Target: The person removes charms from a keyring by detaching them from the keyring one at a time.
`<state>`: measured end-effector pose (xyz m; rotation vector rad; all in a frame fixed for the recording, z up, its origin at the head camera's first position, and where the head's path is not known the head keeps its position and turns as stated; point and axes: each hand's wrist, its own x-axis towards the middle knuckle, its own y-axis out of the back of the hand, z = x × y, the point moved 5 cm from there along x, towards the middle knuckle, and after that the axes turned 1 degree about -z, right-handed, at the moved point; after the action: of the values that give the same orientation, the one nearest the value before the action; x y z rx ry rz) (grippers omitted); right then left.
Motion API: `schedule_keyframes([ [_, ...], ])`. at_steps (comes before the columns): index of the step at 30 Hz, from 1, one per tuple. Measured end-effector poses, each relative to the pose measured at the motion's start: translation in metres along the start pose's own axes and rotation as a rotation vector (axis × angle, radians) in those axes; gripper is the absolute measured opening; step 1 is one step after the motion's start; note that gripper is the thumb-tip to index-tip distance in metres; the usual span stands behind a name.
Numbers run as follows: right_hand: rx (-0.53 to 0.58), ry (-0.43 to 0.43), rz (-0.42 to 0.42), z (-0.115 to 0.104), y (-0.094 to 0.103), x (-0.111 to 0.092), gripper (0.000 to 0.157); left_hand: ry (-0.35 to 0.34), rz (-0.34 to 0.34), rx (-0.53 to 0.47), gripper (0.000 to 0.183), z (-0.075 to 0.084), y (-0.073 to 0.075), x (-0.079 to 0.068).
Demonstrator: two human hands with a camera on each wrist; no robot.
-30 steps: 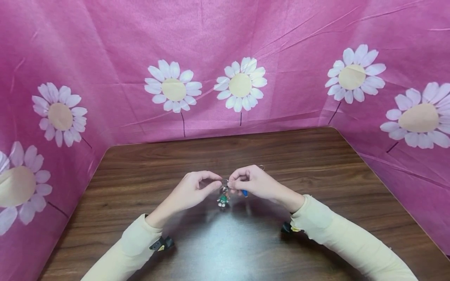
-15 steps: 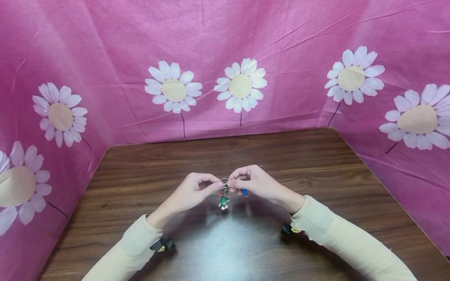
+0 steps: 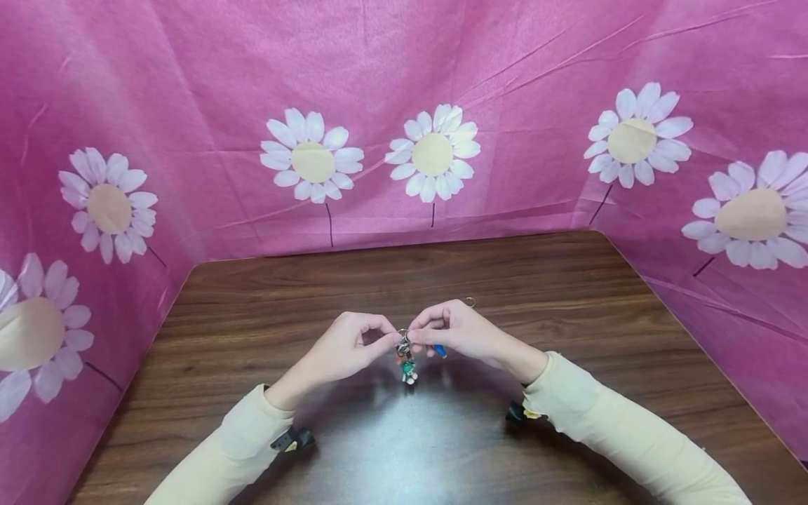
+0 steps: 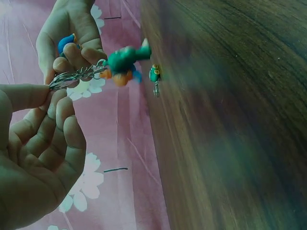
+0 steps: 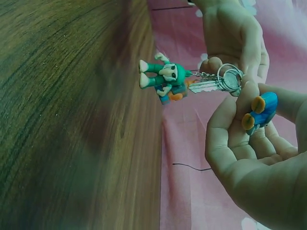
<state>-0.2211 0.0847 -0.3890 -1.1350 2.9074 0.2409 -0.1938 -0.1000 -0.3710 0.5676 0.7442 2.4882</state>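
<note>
Between both hands hangs a metal key ring [image 3: 404, 335], with a silver key [image 5: 204, 86] and a green figurine charm [image 3: 409, 372]. My left hand [image 3: 347, 347] pinches the ring between thumb and fingertip from the left. From the right, my right hand [image 3: 461, 330] pinches the same ring. A blue figurine with orange feet [image 5: 264, 111] sits against the right hand's fingers; how it is attached is hidden. Behind the green figurine, another charm with orange and blue parts [image 5: 176, 95] shows partly. The left wrist view shows the bunch blurred.
Beyond the right hand a small green charm [image 4: 154, 73] with a chain lies on the brown wooden table [image 3: 265, 294]; in the head view only its metal ring [image 3: 470, 301] shows. Pink cloth [image 3: 379, 56] printed with white daisies stands around the table.
The key ring has tipped into clearer view and sits slightly lower. The green figurine has swung to the right and down. Both hands keep their pinch and have dipped slightly.
</note>
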Motion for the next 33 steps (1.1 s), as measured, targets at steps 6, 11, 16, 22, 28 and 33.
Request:
schedule_keyframes([
  [6, -0.040, -0.004, -0.013, 0.000, 0.000, -0.001, 0.018, -0.023, -0.039, 0.107, 0.012, 0.006, -0.003, 0.002],
  [11, -0.090, -0.008, -0.024, -0.001, 0.001, -0.002, 0.018, -0.035, -0.049, 0.149, 0.012, 0.008, -0.006, 0.003],
  [16, -0.119, 0.015, 0.028, -0.004, 0.005, -0.002, 0.017, 0.036, -0.006, -0.030, 0.016, 0.000, -0.008, 0.004],
  [22, -0.043, -0.011, 0.086, -0.002, 0.006, -0.001, 0.023, 0.099, 0.038, -0.271, 0.016, -0.011, -0.010, 0.005],
  [28, 0.060, -0.027, 0.129, 0.002, 0.007, 0.001, 0.024, 0.108, 0.105, -0.291, 0.013, -0.013, -0.013, 0.007],
  [33, 0.095, -0.047, 0.138, 0.003, 0.009, 0.002, 0.023, 0.109, 0.139, -0.328, 0.013, -0.012, -0.013, 0.007],
])
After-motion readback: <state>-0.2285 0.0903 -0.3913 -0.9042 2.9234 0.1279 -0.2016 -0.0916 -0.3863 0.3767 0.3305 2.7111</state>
